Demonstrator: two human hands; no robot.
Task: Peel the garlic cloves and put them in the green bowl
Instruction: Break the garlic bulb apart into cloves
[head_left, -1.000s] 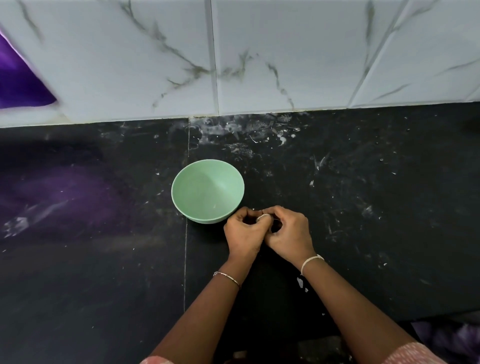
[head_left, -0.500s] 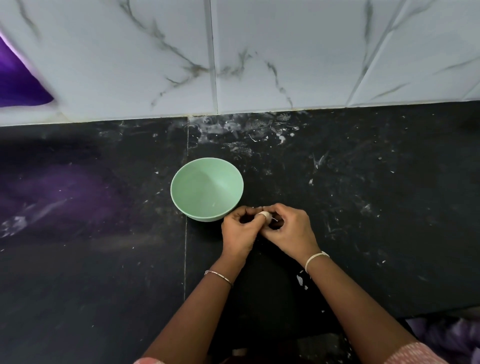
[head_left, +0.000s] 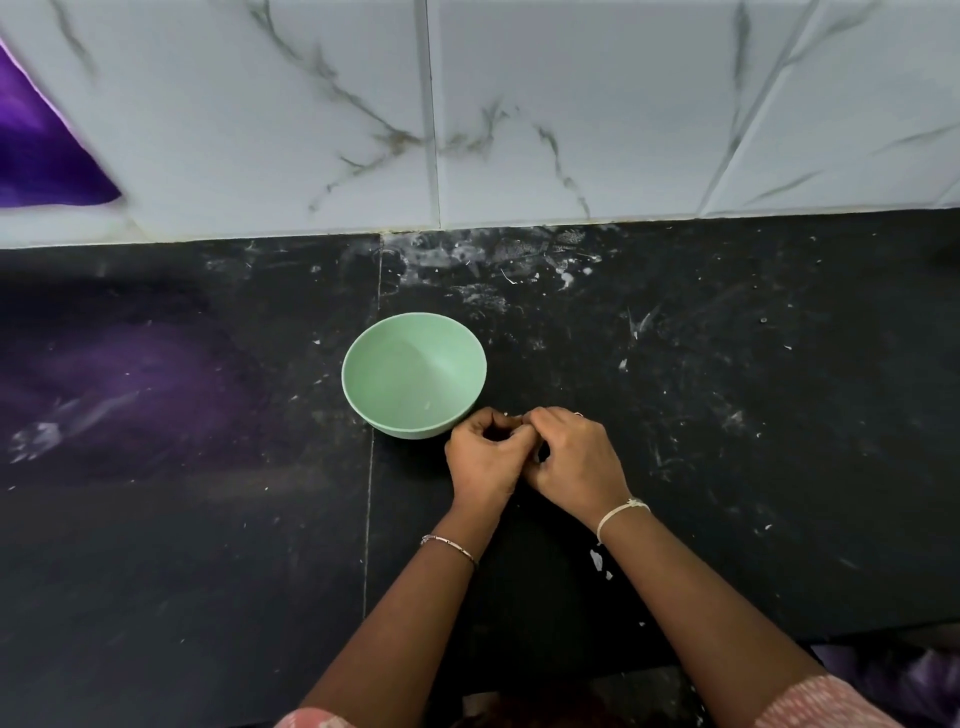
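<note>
The green bowl (head_left: 414, 375) stands on the black counter, with nothing but a tiny white speck inside. Just right of its near rim my left hand (head_left: 485, 457) and my right hand (head_left: 576, 460) meet, fingers curled inward and fingertips pressed together. The garlic clove they pinch is almost wholly hidden between the fingers; only a small pale bit (head_left: 505, 414) shows at the fingertips.
The black counter (head_left: 727, 415) is scuffed with white marks and bits of peel, one by my right forearm (head_left: 597, 560). A marbled tile wall (head_left: 519, 104) rises behind it. A purple patch (head_left: 41, 156) sits at the far left. The counter's near edge runs at lower right.
Half a second ago the pale clove showed between my fingertips; now my fingers have closed over it. Both hands stay beside the bowl.
</note>
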